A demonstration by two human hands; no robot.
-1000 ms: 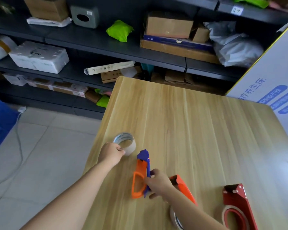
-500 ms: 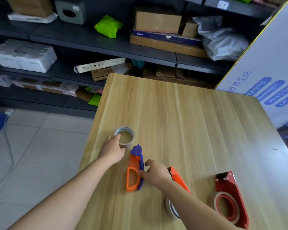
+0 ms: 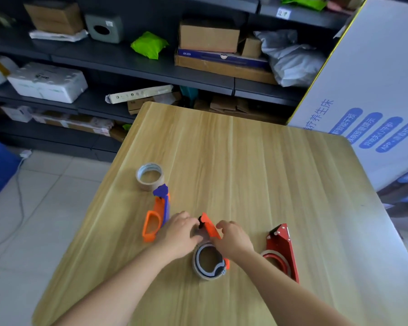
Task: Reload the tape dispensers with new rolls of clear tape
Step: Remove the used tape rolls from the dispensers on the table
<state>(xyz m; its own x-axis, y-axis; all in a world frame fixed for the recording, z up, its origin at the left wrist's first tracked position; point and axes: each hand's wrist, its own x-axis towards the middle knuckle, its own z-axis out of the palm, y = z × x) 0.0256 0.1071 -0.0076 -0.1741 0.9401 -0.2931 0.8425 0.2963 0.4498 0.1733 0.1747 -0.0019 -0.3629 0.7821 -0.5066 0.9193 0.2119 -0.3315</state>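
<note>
An orange tape dispenser (image 3: 209, 228) with a roll of clear tape (image 3: 207, 261) in it lies at the near middle of the wooden table (image 3: 257, 165). My left hand (image 3: 178, 234) grips its left side near the front end. My right hand (image 3: 233, 236) holds its right side. An empty orange-and-purple dispenser (image 3: 157, 214) lies just left of my left hand, untouched. A loose roll of clear tape (image 3: 150, 176) stands beyond it near the left table edge. A red dispenser (image 3: 283, 248) with a roll lies to the right.
Dark shelves (image 3: 137, 64) with cardboard boxes, foam packs and bags stand behind the table. A large white printed carton (image 3: 368, 95) leans at the table's right edge. Tiled floor (image 3: 33, 208) with a white cable lies to the left.
My left hand let go of the loose roll and my right hand left the orange-and-purple dispenser. Both hands moved right onto the orange dispenser that holds a roll.
</note>
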